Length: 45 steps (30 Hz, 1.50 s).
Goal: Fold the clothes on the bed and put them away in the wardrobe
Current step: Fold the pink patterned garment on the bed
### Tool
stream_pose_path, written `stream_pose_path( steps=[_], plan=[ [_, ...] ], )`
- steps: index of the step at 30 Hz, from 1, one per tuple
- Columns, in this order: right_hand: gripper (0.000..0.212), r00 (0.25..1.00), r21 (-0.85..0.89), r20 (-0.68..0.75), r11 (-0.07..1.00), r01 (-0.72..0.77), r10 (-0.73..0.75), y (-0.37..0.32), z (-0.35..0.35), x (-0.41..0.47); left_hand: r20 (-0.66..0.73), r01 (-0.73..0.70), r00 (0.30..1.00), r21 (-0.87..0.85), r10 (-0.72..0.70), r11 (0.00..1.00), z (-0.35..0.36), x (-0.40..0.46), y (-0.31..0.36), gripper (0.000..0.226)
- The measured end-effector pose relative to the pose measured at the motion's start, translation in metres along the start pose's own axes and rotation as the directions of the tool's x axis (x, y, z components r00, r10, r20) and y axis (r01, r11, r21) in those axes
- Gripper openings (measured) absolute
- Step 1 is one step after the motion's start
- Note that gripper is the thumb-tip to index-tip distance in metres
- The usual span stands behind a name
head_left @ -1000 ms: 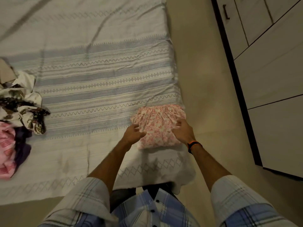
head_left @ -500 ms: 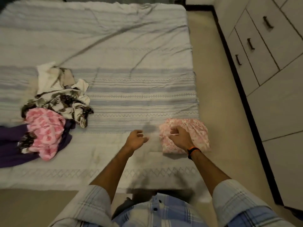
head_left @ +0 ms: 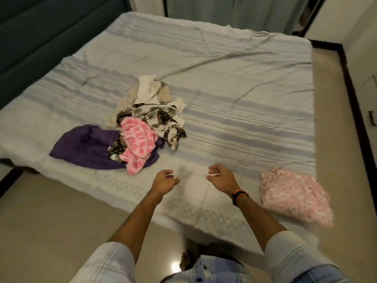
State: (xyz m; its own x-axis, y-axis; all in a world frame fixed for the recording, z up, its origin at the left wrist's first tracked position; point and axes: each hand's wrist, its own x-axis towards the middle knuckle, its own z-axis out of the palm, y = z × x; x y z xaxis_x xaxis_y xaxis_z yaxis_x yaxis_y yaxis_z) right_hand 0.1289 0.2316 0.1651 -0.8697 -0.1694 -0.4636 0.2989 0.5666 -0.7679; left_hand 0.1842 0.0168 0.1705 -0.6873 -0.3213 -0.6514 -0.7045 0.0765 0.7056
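Both hands, left hand (head_left: 164,180) and right hand (head_left: 221,176), hover empty with loosely curled fingers above the bed (head_left: 234,78), between the clothes pile (head_left: 140,131) and folded pink garment (head_left: 293,196).

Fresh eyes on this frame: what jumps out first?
The jumbled pile of unfolded clothes mid-bed, with a bright pink printed piece on top and a purple garment spread under it. Next, the folded pink floral garment at the bed's near right corner. Both hands, left and right, hover empty between them.
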Motion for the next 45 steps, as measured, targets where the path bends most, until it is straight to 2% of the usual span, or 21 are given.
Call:
stream_pose_path(
  steps=[12, 15, 22, 30, 37, 42, 45],
  plan=[
    [0.035, 0.97, -0.106, 0.24, 0.992, 0.062, -0.036, -0.087, 0.106, 0.091, -0.161, 0.098, 0.98, -0.116, -0.116, 0.988, -0.114, 0.052, -0.009, 0.047],
    [0.034, 0.95, -0.111, 0.31, 0.991, 0.077, -0.039, -0.107, 0.126, 0.114, -0.204, 0.085, 0.972, -0.161, -0.118, 0.983, -0.133, 0.069, -0.005, 0.047],
    [0.034, 0.923, -0.21, 0.385, 0.974, 0.08, 0.007, -0.146, 0.169, 0.163, -0.202, 0.157, 0.958, -0.221, -0.203, 0.963, -0.17, 0.111, 0.0, 0.047],
    [0.038, 0.932, -0.314, 0.356, 0.948, 0.048, 0.071, -0.178, 0.219, 0.22, -0.111, 0.241, 0.958, -0.191, -0.265, 0.951, -0.221, 0.195, 0.002, 0.044],
    [0.045, 0.939, -0.357, 0.284, 0.93, -0.084, 0.193, -0.203, 0.259, 0.28, -0.029, 0.253, 0.966, -0.137, -0.259, 0.958, -0.251, 0.275, 0.022, 0.047],
    [0.071, 0.959, -0.433, 0.203, 0.896, -0.092, 0.197, -0.204, 0.288, 0.316, 0.025, 0.274, 0.962, -0.089, -0.273, 0.957, -0.255, 0.323, 0.03, 0.046],
    [0.095, 0.948, -0.498, 0.213, 0.861, -0.105, 0.238, -0.199, 0.3, 0.325, 0.052, 0.266, 0.964, -0.097, -0.262, 0.959, -0.251, 0.339, 0.031, 0.039]
  ],
)
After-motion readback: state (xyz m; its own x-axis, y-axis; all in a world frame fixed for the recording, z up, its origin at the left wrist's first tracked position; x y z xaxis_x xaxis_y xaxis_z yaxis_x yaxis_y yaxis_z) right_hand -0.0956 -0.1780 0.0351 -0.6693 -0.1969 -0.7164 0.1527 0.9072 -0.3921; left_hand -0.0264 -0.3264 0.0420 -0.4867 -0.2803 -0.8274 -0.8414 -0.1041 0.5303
